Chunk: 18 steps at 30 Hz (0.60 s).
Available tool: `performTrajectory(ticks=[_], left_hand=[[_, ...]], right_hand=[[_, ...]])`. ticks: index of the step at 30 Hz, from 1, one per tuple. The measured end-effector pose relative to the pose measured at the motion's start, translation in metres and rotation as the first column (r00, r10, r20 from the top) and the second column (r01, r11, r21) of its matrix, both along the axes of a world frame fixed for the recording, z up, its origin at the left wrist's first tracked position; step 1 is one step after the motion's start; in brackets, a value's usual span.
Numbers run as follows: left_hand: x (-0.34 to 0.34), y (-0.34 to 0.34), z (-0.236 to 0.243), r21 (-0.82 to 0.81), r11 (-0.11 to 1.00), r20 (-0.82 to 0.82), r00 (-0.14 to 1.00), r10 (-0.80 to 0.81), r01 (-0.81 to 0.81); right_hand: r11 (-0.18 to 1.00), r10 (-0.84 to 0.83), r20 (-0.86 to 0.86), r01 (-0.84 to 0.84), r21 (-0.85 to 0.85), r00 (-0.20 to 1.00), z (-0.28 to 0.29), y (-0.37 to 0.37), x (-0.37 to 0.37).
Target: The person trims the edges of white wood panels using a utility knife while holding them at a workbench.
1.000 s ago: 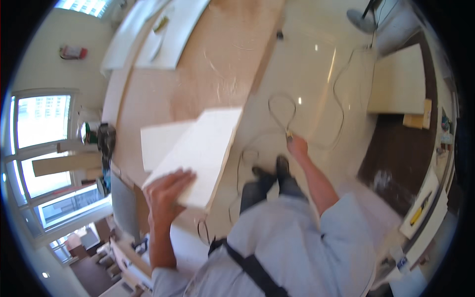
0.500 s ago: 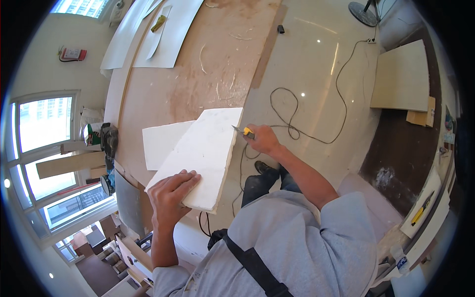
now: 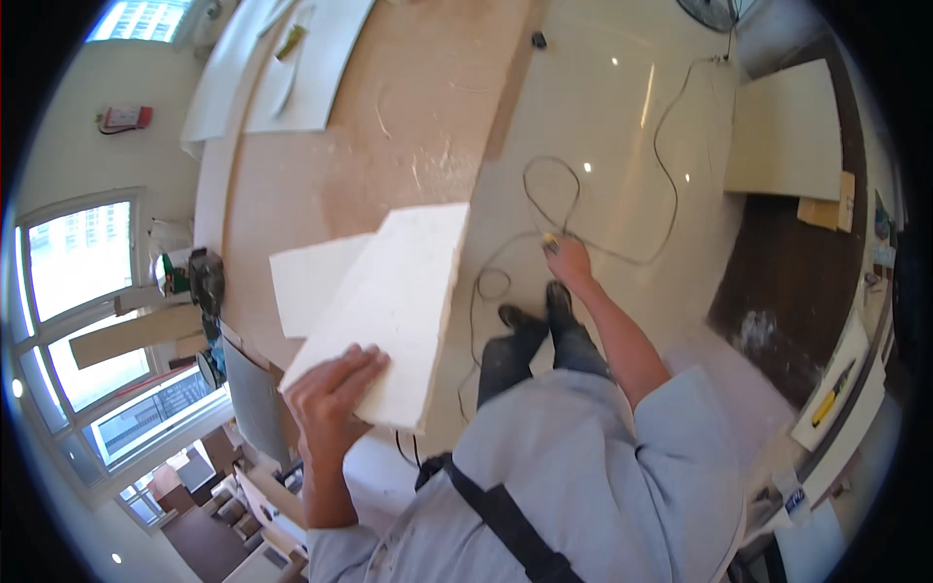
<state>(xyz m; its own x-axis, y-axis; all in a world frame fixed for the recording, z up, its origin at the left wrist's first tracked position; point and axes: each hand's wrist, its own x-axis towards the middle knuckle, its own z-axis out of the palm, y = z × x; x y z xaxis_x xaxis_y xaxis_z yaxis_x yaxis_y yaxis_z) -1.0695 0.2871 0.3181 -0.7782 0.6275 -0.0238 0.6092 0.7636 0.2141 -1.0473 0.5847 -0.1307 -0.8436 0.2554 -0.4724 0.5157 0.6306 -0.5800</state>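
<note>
A thick white board (image 3: 403, 291) lies slanted at the worktable's near end, its right edge rough and uneven. On its near left corner rests my left hand (image 3: 335, 394), fingers stretched flat over the top; the thumb is hidden. Under the board, a second white piece (image 3: 316, 277) sticks out on the left. My right hand (image 3: 569, 260) is closed round a utility knife (image 3: 550, 240) with a yellow part showing. It is held right of the board, apart from it, above the floor. The blade is too blurred to make out.
The brown worktable (image 3: 389, 146) carries thin shavings and white sheets (image 3: 340, 78) at its far left. A dark cable (image 3: 671, 185) loops over the glossy floor near my feet. A pale panel (image 3: 787, 131) leans at the right; another yellow knife (image 3: 826, 403) lies at far right.
My right hand with the utility knife has moved rightward, away from the board's right edge. My left hand stays on the board. The whole view has shifted slightly.
</note>
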Motion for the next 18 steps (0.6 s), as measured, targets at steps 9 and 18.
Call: performTrajectory(ticks=[9,18], left_hand=[[-0.003,0.008,-0.002,0.025,1.0,-0.038,0.999,0.003,-0.002],[-0.002,0.008,-0.004,0.01,0.999,-0.038,0.998,0.041,-0.04]], right_hand=[[0.901,0.186,-0.533,-0.36,-0.243,0.825,0.102,-0.049,-0.066],[0.954,0.194,-0.479,-0.279,-0.113,0.856,0.012,-0.066,-0.082]])
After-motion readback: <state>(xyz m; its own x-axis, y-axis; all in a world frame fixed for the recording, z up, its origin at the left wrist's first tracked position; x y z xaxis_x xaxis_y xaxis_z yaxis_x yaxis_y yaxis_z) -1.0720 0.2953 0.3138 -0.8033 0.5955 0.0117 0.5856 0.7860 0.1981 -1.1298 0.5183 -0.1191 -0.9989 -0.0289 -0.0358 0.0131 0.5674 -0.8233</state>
